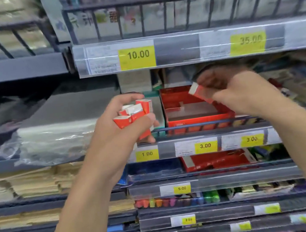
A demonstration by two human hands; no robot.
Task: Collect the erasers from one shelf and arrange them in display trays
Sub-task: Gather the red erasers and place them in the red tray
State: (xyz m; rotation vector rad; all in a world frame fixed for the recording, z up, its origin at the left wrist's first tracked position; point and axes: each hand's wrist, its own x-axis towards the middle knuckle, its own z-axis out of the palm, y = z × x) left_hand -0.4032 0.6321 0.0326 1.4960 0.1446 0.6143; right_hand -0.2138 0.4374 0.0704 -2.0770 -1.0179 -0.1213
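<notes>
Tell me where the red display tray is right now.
In the head view, the red display tray sits on the middle shelf right of centre, behind the wire rail, above the 3.00 price tag, under the right hand.

The tray sits on the shelf; the left hand holds erasers left of it, the right hand one eraser above it

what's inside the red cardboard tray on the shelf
The open red cardboard display tray shows a bare pale floor, with no erasers visible inside. Its right part is covered by the right hand.
</notes>
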